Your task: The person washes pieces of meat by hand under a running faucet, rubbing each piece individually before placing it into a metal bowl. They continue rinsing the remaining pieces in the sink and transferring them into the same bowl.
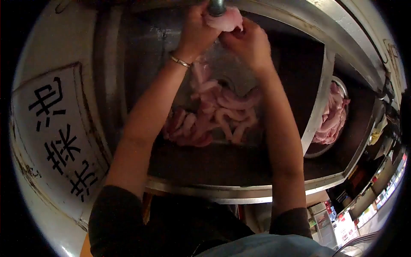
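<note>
Both my hands are raised at the far side of a metal sink [160, 165], under the end of a tap [217, 7]. My left hand [199, 32], with a bracelet on its wrist, grips the left side of a pale pink piece of meat [225, 20]. On the other side of that piece, my right hand [248, 40] has its fingers closed on the edge. Below my hands, more long, folded pink pieces of meat [209, 107] lie on the sink bottom near a round drain. My fingertips are partly hidden by the meat.
To the right, past a metal divider [317, 105], a round metal bowl [319, 150] full of pink meat sits in a second basin. A sign with black characters [55, 132] stands at the left. The sink's front rim [214, 195] runs before my body.
</note>
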The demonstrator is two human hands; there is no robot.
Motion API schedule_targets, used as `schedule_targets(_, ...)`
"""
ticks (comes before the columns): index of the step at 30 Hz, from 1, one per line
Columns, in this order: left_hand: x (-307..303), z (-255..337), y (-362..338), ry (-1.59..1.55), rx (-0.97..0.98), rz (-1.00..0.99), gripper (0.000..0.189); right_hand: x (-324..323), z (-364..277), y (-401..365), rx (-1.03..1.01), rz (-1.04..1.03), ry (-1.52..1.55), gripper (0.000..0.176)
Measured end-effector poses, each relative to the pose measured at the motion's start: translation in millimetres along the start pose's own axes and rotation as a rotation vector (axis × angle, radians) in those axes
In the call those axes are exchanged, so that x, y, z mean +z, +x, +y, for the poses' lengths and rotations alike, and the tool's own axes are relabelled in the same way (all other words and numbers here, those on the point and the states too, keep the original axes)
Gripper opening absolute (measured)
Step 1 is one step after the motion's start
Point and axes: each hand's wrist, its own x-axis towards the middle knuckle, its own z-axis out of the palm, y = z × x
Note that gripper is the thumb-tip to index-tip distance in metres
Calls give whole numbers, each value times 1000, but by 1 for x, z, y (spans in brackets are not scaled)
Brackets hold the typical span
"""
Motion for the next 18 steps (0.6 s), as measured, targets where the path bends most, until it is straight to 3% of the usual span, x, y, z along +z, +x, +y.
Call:
schedule_targets(2,-3,4,1,-17,11,14,25,5,-2,0,-67,72,-168,18)
schedule_targets(3,-7,10,4,-27,16,20,24,4,6,0,-59,78,-177,18)
schedule_targets(5,-11,16,5,-46,21,31,23,1,14,1,73,161,250,28)
schedule_targets(6,-12,15,8,-472,-157,-28,32,-10,17,2,41,185,288,25)
schedule_targets(7,-11,19,5,-481,-157,-29,32,-17,19,-1,45,188,281,25)
schedule_targets(9,-18,31,1,-329,-394,-265,35,-34,3,-14,38,323,452,20)
schedule_targets(10,-13,27,0,-339,-395,-266,35,-45,-3,-23,106,269,446,24)
schedule_targets(12,-2,17,-2,-295,-134,-177,39,-56,-5,-44,103,289,395,25)
schedule_targets(13,0,18,-1,-303,-138,-178,39,-60,-5,-55,97,306,356,27)
schedule_targets(15,-6,35,6,-245,24,-329,43,-70,-9,-78,146,329,360,27)
schedule_targets(17,2,30,2,-272,-57,-364,42,-83,-21,-96,207,458,145,24)
schedule_targets(18,10,25,-1,-295,-134,-391,41,-97,-16,-104,143,454,-26,24)
